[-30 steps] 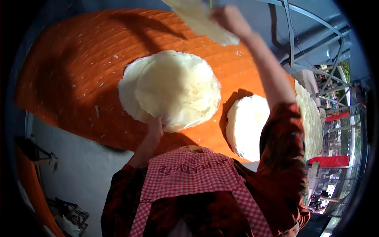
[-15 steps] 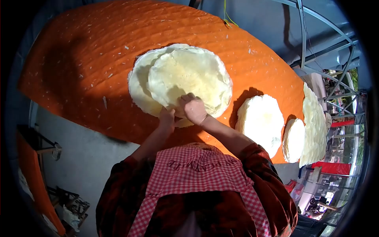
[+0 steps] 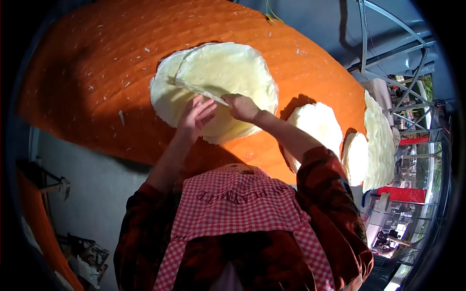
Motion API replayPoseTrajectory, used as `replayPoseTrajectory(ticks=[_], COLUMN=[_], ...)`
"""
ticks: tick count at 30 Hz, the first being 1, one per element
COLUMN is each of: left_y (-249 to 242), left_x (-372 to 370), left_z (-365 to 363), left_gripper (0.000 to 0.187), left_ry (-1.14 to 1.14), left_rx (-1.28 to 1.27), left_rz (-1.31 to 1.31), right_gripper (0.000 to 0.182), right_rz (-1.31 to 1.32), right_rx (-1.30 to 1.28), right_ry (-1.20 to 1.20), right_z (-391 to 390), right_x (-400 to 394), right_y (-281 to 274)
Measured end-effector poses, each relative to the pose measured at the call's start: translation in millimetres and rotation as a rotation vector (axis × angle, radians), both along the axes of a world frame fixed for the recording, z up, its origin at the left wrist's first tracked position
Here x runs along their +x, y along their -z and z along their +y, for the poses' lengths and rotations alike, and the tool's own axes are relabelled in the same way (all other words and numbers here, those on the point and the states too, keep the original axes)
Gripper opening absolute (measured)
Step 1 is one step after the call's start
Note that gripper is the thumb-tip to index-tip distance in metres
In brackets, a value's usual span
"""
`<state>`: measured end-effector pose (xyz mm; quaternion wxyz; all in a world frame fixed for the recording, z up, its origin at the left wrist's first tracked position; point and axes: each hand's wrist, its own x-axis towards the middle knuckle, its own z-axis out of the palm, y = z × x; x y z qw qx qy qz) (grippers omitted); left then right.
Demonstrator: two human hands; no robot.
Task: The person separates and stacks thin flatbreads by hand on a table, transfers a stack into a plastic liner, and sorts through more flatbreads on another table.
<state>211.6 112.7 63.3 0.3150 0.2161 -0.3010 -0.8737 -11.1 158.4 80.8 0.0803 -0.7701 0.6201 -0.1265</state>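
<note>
A pile of thin, round, pale sheets [image 3: 162,94], like flatbread, lies in front of me. The near edge of the top sheet [image 3: 225,63] is raised and folded back, with a shadow under it. My right hand [image 3: 242,107] is closed on this raised edge, thumb and fingers pinched together. To its left, my left hand [image 3: 196,115] hovers over the lower sheets with its fingers apart, fingertips close below the lifted edge. It holds nothing.
An orange quilted cover [image 3: 104,58] spreads beneath the pile, dotted with pale flakes. On the right stand a round stack [image 3: 318,131], a smaller stack [image 3: 355,159] and a large pale layer [image 3: 379,145]. Metal frame bars [image 3: 410,92] rise beyond the right edge.
The top sheet's near edge has come up and folded away from me in my right hand. My left hand has let go of the edge and opened its fingers.
</note>
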Motion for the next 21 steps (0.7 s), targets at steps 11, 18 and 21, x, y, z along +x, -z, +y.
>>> replayPoseTrajectory(ticks=[11,18,21], left_y=[49.9,64.5,69.7], left_x=[95.3,76.5,75.0], left_z=[21.0,17.5,19.7], left_gripper=[0.023,0.032,0.033], left_ry=[-0.587,-0.362,-0.343], left_rx=[0.348,0.370,0.467], left_rz=[-0.360,-0.088,-0.053], right_gripper=[0.021,0.031,0.033], right_rz=[0.118,0.337,0.229], right_rx=[-0.250,-0.020,0.048], right_ry=[0.106,0.010,-0.044], right_z=[-79.9,-23.0,-9.8], right_x=[-5.8,100.4,104.6], right_y=[-167.3,8.5,36.1])
